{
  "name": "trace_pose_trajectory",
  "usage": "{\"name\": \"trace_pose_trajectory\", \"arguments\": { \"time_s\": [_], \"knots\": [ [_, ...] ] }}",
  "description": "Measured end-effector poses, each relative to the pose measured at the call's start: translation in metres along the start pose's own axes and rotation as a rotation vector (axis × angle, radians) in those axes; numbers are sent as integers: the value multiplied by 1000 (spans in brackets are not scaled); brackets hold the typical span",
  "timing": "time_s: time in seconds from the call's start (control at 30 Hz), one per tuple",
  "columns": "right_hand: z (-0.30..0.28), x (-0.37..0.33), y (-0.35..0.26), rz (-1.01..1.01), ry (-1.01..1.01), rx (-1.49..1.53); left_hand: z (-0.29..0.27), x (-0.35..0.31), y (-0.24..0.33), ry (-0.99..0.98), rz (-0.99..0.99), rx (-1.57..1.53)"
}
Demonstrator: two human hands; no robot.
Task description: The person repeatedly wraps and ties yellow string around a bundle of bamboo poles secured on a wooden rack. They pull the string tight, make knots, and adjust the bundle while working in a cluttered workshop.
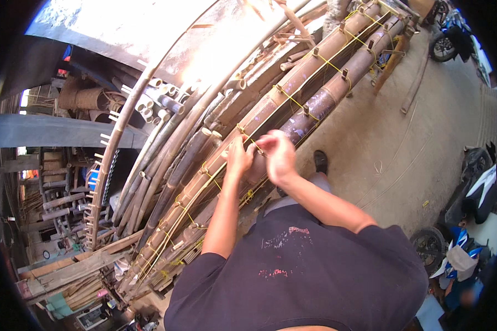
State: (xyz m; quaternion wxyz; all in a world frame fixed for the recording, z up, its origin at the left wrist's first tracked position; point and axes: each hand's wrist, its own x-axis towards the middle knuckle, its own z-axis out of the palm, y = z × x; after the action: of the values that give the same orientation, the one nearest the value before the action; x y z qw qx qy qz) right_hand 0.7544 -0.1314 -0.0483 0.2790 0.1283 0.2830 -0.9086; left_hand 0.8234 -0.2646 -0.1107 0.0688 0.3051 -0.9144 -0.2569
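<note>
Two thick brown bamboo poles run side by side from upper right to lower left; the left pole [266,108] and the right pole [321,101] carry short wooden pegs along their length. Yellow cord [292,98] zigzags across the gap from peg to peg. Over the poles, my left hand [239,159] is closed, its thumb and fingertips pinching the cord near a peg on the left pole. Just beside it, my right hand [280,159] has its fingers curled toward the same stretch of cord, slightly blurred. My palms hide part of the right pole.
More bamboo poles [174,146] are stacked to the left, along with a curved, pegged pole [116,140]. Motorcycles stand on the right, one with a dark wheel [428,248]. Concrete floor [392,160] stretches between them and the poles. Wooden planks [77,262] lie at lower left.
</note>
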Motion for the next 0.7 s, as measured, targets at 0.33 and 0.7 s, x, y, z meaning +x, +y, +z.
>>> {"name": "trace_pose_trajectory", "arguments": {
  "time_s": [0.33, 0.7],
  "knots": [
    [-71, 0, 14, 398, 254, 22, 10, 1, 18, 239, 40, -112],
    [49, 127, 23, -794, -673, -2257, 10, 9, 26, 79, -87, -277]
  ]
}}
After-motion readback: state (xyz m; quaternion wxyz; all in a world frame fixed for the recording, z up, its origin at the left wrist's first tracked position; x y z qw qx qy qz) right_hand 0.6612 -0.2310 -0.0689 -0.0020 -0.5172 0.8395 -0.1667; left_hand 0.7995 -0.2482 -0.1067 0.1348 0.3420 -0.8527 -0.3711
